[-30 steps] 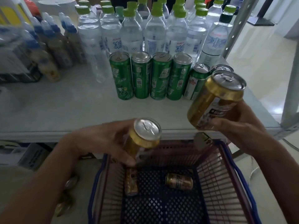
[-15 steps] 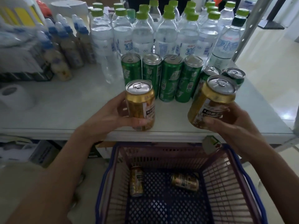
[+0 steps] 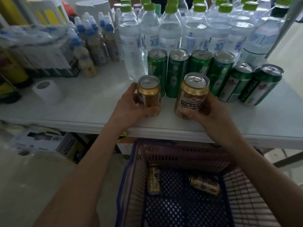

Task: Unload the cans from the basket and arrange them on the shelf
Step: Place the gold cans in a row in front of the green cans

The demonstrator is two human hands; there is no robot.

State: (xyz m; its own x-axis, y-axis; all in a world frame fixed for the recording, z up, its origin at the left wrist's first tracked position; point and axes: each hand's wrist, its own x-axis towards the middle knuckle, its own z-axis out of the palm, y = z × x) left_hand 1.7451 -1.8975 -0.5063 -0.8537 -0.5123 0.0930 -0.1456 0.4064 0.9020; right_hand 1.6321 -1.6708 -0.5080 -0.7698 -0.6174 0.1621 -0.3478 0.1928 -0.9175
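Note:
My left hand grips a gold can upright on the white shelf, just in front of the row of green cans. My right hand grips a second gold can, slightly tilted, with its base at the shelf surface beside the first. Below the shelf edge sits the basket with a purple body and blue rim. Two more gold cans lie on its floor, one at the left and one near the middle.
Water bottles with green caps stand behind the green cans. Small blue-capped bottles and wrapped packs fill the shelf's left. A paper roll sits at the left front. A metal shelf post rises at the right. Boxes lie under the shelf.
Both hands carried their gold cans forward from above the basket and lowered them onto the shelf in front of the green cans. The right can moved left, closer to the left one.

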